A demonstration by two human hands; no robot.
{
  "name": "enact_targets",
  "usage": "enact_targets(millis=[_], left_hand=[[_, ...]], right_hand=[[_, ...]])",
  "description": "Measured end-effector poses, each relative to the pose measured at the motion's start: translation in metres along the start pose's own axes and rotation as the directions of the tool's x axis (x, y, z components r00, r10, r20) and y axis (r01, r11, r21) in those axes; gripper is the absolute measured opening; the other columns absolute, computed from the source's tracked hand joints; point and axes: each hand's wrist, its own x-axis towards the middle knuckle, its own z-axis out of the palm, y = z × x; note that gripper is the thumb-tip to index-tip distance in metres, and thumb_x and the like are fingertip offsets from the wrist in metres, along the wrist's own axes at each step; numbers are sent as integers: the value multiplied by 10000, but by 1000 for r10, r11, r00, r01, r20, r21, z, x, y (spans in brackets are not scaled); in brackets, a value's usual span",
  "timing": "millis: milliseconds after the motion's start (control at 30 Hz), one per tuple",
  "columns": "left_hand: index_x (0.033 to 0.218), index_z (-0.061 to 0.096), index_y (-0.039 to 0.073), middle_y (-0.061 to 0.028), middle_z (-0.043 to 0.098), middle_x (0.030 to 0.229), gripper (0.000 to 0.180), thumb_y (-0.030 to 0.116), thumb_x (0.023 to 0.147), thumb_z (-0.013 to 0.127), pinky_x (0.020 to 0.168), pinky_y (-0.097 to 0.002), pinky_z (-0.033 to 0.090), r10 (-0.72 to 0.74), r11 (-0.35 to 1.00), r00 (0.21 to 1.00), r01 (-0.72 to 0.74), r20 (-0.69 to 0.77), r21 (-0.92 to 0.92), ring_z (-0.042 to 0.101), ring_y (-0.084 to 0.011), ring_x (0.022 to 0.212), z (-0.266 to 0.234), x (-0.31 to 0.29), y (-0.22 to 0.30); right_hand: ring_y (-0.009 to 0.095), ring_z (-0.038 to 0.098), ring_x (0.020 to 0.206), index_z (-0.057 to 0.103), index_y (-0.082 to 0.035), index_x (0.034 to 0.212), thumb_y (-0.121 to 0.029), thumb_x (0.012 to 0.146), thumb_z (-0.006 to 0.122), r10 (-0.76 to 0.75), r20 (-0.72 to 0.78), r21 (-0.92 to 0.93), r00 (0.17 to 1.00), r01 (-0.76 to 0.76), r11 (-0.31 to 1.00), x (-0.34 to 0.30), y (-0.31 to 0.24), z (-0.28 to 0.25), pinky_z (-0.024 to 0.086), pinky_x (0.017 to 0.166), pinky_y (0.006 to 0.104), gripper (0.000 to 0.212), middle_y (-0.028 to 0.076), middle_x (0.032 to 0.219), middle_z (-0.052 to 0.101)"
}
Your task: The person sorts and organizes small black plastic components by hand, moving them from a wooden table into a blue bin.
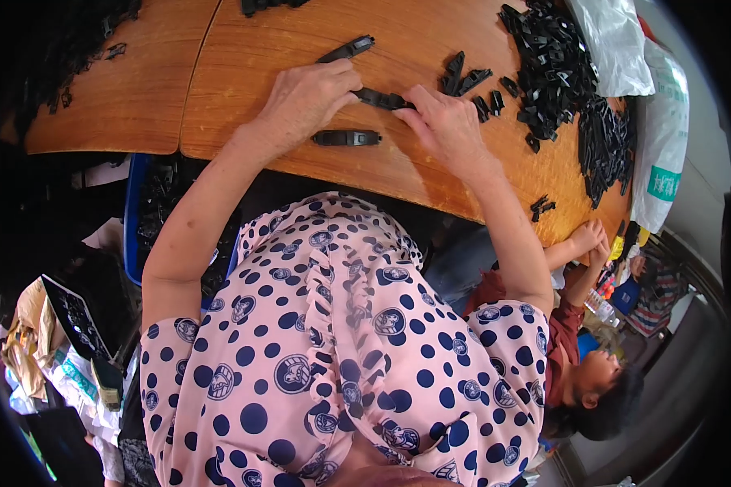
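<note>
Between my two hands, just above the wooden table, is a long black plastic part (379, 98), slightly curved. My left hand (310, 91) is closed on its left end, and my right hand (447, 122) pinches the right end. The fingertips partly cover both ends. A similar black strip (346, 49) lies just beyond my left hand. Nearer to me, by the table's front edge, rests another long black piece (347, 138) with a clip-like shape. Beyond my right hand are a few loose black pieces (465, 76).
A large heap of small black parts (544, 69) covers the table's right side, beside white plastic bags (666, 138). More black parts (65, 57) pile up at far left. Below the edge stands a blue bin (133, 219). Another person's hands (590, 237) rest at the right edge.
</note>
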Motion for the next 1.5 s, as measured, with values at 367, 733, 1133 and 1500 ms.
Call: enact_targets(millis=[367,733,1133,1500], left_hand=[[986,650,81,-65,650,949,145,195,899,671,718,-405,510,17,999,999,-19,48,43,653,-299,869,0,2,-10],[1005,615,69,-68,624,945,177,177,892,697,744,-373,495,-144,969,989,149,-38,198,640,-273,873,1,36,-24],[1026,597,56,-69,579,990,186,155,892,680,815,-395,493,143,986,990,-144,19,88,595,-277,954,0,32,-23],[929,603,1,-86,555,894,196,161,866,700,797,-391,481,148,988,989,-148,2,-43,564,-279,885,-3,27,-16]], right_hand=[[314,687,835,605,-99,1059,-230,898,689,39,-261,41,964,-29,999,-3,2,17,544,674,432,224,105,966,663],[334,652,888,657,-60,1074,-114,859,719,344,-337,178,876,-300,937,-36,47,3,539,740,429,231,139,956,620],[283,602,891,665,-80,982,-146,804,754,100,-292,-169,951,-154,973,-49,31,1,470,792,389,210,79,910,619],[322,679,742,591,-66,1004,-192,896,693,-3,32,-218,999,10,976,6,5,-13,528,601,421,194,101,845,659]])
